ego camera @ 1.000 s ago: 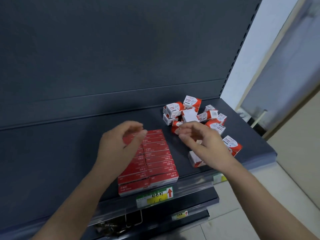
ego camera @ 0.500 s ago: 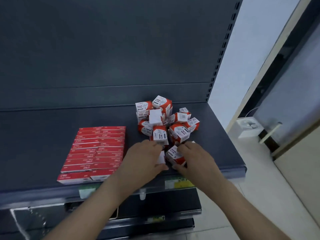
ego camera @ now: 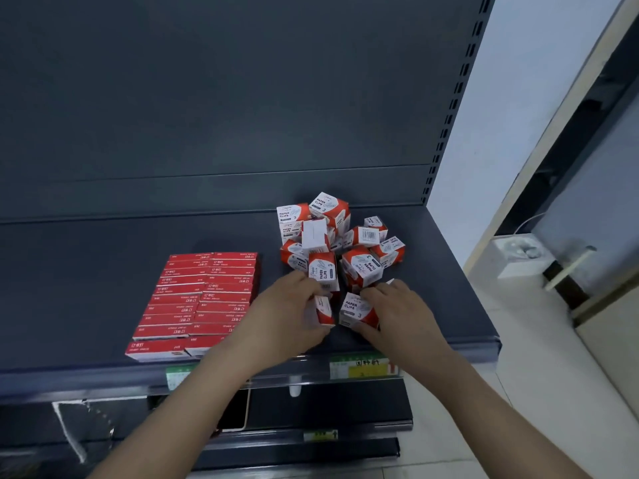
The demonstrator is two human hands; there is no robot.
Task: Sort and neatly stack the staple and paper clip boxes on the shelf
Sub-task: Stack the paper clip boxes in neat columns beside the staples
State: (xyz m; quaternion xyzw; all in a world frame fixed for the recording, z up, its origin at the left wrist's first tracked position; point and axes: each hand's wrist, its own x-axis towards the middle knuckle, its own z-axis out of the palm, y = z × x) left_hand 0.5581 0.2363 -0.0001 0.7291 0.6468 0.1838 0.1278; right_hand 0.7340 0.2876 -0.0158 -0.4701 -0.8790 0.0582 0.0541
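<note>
Flat red staple boxes (ego camera: 202, 299) lie in two tidy columns on the left part of the dark shelf (ego camera: 86, 288). To their right sits a loose heap of red-and-white paper clip boxes (ego camera: 340, 240), tilted every way. At the heap's near edge my left hand (ego camera: 288, 312) grips one paper clip box (ego camera: 324, 311) standing on end. My right hand (ego camera: 397, 314) closes around a second paper clip box (ego camera: 356, 311) right beside it. The two held boxes are a small gap apart.
The shelf's front rail carries price tags (ego camera: 363, 368). A lower shelf (ego camera: 311, 420) shows beneath. Past the perforated upright (ego camera: 449, 108) at the right are a pale wall, a white box (ego camera: 518, 254) on the floor and a door frame.
My view swung right, from the staple boxes to the paper clip heap. Both hands left the staple stack and took hold of two paper clip boxes at the heap's front.
</note>
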